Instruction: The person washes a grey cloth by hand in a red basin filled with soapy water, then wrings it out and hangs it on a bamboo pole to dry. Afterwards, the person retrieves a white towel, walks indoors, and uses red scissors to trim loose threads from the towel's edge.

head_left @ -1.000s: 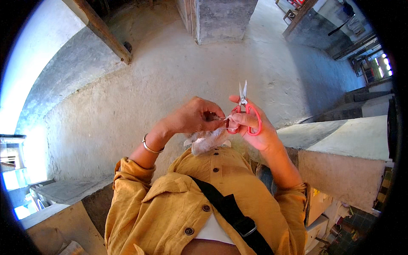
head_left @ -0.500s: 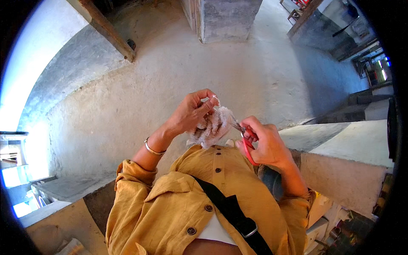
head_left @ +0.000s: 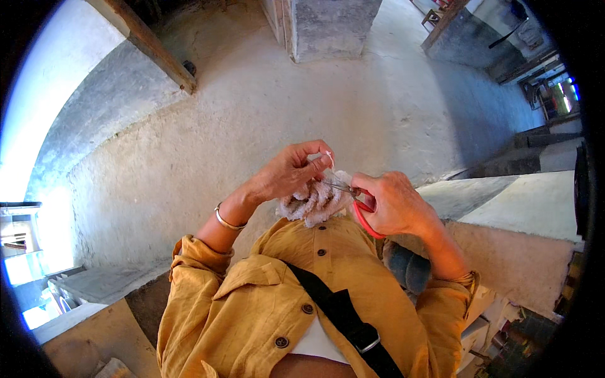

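Bunched up below my left hand [head_left: 293, 169] hangs a fluffy, pale pinkish cloth [head_left: 310, 205]. My left thumb and fingers are closed on it, pinching a thin white strand that sticks up at the fingertips. In my right hand [head_left: 394, 205] is a pair of scissors [head_left: 363, 217] with red handles, my fingers through and around the loops. The metal blades point left and lie across the upper part of the cloth, just under the left fingertips. Whether the blade tips touch the strand is too small to tell.
A bare concrete floor [head_left: 271, 107] spreads ahead. A grey pillar [head_left: 328, 31] stands at the far middle, and a wooden post [head_left: 148, 47] leans at the far left. A pale ledge [head_left: 523, 201] runs along my right side. A black strap [head_left: 334, 309] crosses my front.
The scissors have moved left, from beside the cloth to across its top, and their blades now point more level. My left hand has shifted slightly right and down.
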A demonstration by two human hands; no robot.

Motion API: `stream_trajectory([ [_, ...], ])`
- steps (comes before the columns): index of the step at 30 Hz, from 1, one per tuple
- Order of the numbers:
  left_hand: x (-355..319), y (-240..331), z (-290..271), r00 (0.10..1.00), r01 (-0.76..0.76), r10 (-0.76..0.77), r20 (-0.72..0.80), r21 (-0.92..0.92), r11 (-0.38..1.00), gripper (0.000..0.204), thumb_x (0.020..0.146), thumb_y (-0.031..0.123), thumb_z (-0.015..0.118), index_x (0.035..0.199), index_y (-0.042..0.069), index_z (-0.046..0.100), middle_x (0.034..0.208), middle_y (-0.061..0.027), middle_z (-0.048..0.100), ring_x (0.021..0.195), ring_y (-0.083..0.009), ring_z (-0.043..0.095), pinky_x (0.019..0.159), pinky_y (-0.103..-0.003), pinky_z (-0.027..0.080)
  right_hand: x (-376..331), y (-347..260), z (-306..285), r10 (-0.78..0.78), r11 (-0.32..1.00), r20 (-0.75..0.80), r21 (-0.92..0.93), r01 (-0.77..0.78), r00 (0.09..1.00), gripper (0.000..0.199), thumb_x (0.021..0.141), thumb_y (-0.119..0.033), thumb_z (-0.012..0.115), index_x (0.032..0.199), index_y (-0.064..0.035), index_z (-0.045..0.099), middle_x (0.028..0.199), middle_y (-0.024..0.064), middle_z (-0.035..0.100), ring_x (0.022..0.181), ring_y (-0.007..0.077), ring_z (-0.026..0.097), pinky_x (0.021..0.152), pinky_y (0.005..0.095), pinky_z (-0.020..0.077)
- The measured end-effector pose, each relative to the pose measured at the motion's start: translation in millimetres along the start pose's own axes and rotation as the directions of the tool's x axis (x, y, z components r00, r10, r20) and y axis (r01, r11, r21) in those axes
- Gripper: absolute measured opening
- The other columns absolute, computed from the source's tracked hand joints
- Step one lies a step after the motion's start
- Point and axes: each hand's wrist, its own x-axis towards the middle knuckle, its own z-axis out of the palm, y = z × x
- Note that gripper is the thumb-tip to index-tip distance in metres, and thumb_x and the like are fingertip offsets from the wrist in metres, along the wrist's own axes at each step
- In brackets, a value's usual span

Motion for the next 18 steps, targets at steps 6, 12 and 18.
stream_trajectory([
  [6,2,-7,-5,1.0,-0.004,0.004,0.014,0.008,1.0,0.019,0.094,0.027,0.048,0.091,0.009,0.053,0.077,0.0065,0.05,0.065,-0.0024,0.045,0.057,-0.02,0.04,-2,3,0,-0.009,0.999,-0.01,0.052,0.01,1.0,0.02,0.068,-0.016,0.065,0.082,-0.0055,0.055,0.057,0.0163,0.052,0.056,0.0378,0.054,0.05,0.0413,0.0403],
  [12,3,-1,-2,0.992,-0.027,0.029,0.12,-0.015,1.0,0.02,0.094,0.027,0.049,0.091,0.009,0.056,0.07,0.0074,0.05,0.064,-0.0025,0.045,0.053,-0.02,0.037,4,5,-1,-0.037,0.988,0.08,0.154,0.024,0.996,0.021,0.069,-0.018,0.066,0.081,-0.0045,0.056,0.058,0.0153,0.053,0.055,0.0355,0.053,0.049,0.0395,0.04],
  [18,6,0,2,0.955,0.073,-0.022,0.295,-0.162,0.984,0.018,0.094,0.025,0.049,0.089,0.01,0.057,0.075,0.0087,0.052,0.065,-0.002,0.046,0.056,-0.019,0.039,9,15,-3,-0.122,0.927,0.275,0.376,0.01,0.954,0.022,0.073,-0.023,0.067,0.082,-0.0045,0.059,0.055,0.0091,0.052,0.049,0.0231,0.049,0.049,0.0343,0.0384],
])
